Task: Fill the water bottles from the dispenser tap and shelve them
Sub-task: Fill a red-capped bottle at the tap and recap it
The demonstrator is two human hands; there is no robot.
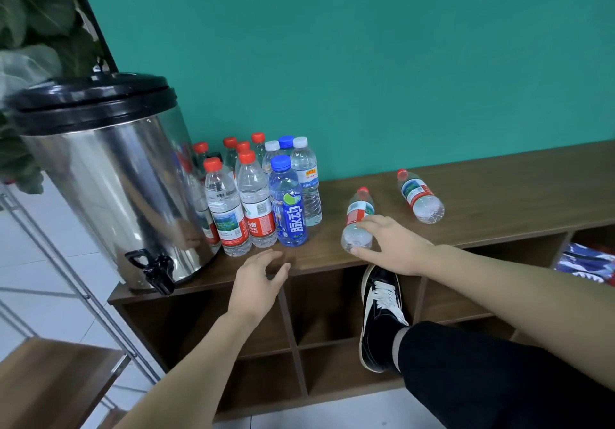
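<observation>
Wooden worktop (499,182) carries a dispenser (109,175); right of it, right hand (392,242) fingers clamp a lying bottle (358,219); left hand (256,279) fingers apart, loosely curved.

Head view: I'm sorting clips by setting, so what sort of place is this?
Probably an office or staged indoor room, not a kitchen: a steel dispenser and bottles sit on a low wooden cubby shelf against a teal wall, with a tiled floor.

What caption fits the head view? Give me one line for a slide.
Right hand grips a lying red-capped bottle on the shelf top; left hand hovers open near the dispenser tap.
</observation>
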